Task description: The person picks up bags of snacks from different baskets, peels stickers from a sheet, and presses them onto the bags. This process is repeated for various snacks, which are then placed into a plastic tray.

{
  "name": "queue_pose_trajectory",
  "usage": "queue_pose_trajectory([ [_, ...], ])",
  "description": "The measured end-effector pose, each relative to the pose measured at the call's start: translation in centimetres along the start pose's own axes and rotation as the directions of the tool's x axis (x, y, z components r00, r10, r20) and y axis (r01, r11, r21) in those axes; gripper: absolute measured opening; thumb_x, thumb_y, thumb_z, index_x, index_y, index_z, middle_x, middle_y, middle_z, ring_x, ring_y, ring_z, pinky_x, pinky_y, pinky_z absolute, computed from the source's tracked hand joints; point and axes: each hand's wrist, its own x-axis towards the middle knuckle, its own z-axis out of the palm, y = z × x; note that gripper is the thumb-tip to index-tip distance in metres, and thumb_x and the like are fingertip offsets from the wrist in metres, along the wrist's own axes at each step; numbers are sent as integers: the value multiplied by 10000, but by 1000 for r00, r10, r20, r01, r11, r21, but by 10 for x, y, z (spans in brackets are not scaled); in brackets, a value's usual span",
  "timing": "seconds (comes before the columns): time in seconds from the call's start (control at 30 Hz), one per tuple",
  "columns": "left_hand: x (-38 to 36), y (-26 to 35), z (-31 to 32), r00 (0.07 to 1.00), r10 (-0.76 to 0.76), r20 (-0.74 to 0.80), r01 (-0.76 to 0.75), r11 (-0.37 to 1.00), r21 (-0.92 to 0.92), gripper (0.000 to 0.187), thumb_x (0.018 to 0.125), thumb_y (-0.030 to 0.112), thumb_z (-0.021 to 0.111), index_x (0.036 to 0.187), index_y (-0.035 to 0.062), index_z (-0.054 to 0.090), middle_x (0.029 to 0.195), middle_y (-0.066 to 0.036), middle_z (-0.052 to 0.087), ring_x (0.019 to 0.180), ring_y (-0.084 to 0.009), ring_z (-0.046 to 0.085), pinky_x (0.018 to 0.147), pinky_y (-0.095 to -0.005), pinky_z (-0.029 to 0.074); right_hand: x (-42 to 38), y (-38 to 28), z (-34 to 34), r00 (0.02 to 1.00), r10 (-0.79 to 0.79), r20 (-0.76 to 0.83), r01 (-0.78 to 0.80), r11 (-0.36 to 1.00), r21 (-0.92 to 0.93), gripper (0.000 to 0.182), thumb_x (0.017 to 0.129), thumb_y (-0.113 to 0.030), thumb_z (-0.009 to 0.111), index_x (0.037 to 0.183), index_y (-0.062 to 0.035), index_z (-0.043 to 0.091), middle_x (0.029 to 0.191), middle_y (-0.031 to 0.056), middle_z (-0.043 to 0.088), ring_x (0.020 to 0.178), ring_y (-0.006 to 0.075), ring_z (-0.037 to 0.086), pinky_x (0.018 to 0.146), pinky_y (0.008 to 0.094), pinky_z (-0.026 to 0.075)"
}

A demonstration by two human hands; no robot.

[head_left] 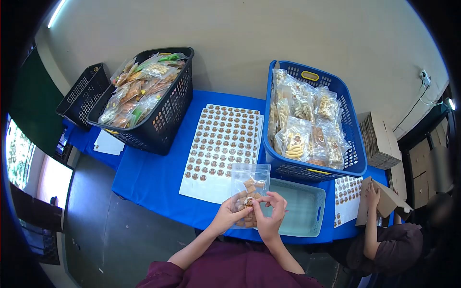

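Note:
In front of me, my left hand (227, 215) is closed on the lower left side of a clear zip bag (251, 172), which holds brown, square snack pieces. A round brown-and-white sticker (248, 202) sits on the bag's front. The fingers of my right hand (272, 214) pinch at this sticker's right edge. Something thin and reddish, too small to name, shows beside the right hand. Just beyond the bag lies a white sticker sheet (222, 144) with rows of matching round stickers; its lower part is bare. A pale green plastic tray (314, 229) sits right of my hands.
A blue basket (353, 144) of packed snack bags stands behind the tray. At left is a black basket (165, 125) full of bags, with another black basket (79, 96) beyond. To the right, a person (384, 245) handles a cardboard box (386, 199) near another sticker sheet (346, 194).

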Motion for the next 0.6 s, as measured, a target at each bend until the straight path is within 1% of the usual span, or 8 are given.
queue_pose_trajectory([
  [0.1, 3, 4, -1, 1000, -20, 22, 20, 1000, 18, 510, 817, 42, 576, 1260, -26, 332, 1090, -83, 535, 972, -114, 524, 822, -256, 448, 1, -1, -1, 994, -108, 3, 108, 991, -74, 333, 709, 17, 651, 974, -40, 456, 740, 32, 583, 678, 114, 441, 696, 249, 358],
  [0.2, 3, 7, -7, 996, -63, 62, 65, 998, -26, 504, 831, 66, 567, 1264, -27, 326, 1103, -89, 532, 980, -122, 527, 826, -264, 450, -5, 8, 9, 994, 111, -3, -105, 949, 297, 310, 732, 37, 627, 972, -30, 442, 775, 51, 560, 699, 110, 468, 687, 239, 380],
  [0.3, 4, 12, -15, 992, -79, 94, 84, 995, -46, 486, 857, 110, 541, 1268, -25, 318, 1122, -99, 527, 995, -135, 526, 830, -272, 452, -4, -3, 12, 987, 158, -23, -134, 897, 420, 294, 743, 55, 607, 966, -26, 434, 798, 60, 542, 727, 106, 495, 698, 235, 393],
  [0.4, 7, 16, -33, 992, -102, 71, 108, 991, -78, 466, 882, 148, 503, 1272, -22, 311, 1136, -109, 521, 1014, -148, 522, 842, -281, 451, 3, -9, 6, 978, -114, -175, 144, 975, 170, 310, 736, 61, 607, 973, -24, 426, 799, 56, 542, 743, 108, 508, 707, 240, 394],
  [0.43, 7, 20, -40, 992, -115, 56, 120, 988, -96, 461, 890, 159, 490, 1273, -21, 309, 1140, -112, 520, 1020, -153, 521, 847, -284, 450, 7, -17, 7, 984, -21, -176, 70, 959, 276, 317, 729, 60, 614, 974, -23, 430, 788, 53, 550, 731, 104, 505, 705, 236, 394],
  [0.5, 4, 34, -48, 992, -110, 55, 112, 993, -26, 446, 902, 172, 465, 1277, -14, 311, 1154, -120, 511, 1028, -157, 517, 856, -292, 446, 18, -38, 8, 975, 164, -148, -74, 874, 480, 332, 713, 56, 628, 976, -20, 439, 768, 46, 565, 708, 96, 500, 701, 228, 394],
  [0.53, 3, 39, -52, 993, -96, 72, 97, 995, -11, 448, 903, 175, 463, 1280, -12, 311, 1158, -118, 510, 1027, -155, 518, 851, -291, 447, 22, -44, 11, 975, 212, -69, -149, 848, 509, 345, 711, 46, 633, 981, -21, 428, 757, 39, 577, 690, 85, 482, 700, 223, 384],
  [0.6, 2, 50, -59, 991, -80, 107, 78, 997, 21, 451, 904, 180, 462, 1285, -8, 310, 1167, -114, 506, 1032, -152, 513, 852, -288, 441, 21, -43, 28, 970, 242, 25, -220, 828, 516, 353, 709, 36, 640, 983, -22, 424, 749, 33, 584, 681, 80, 474, 708, 220, 377],
])
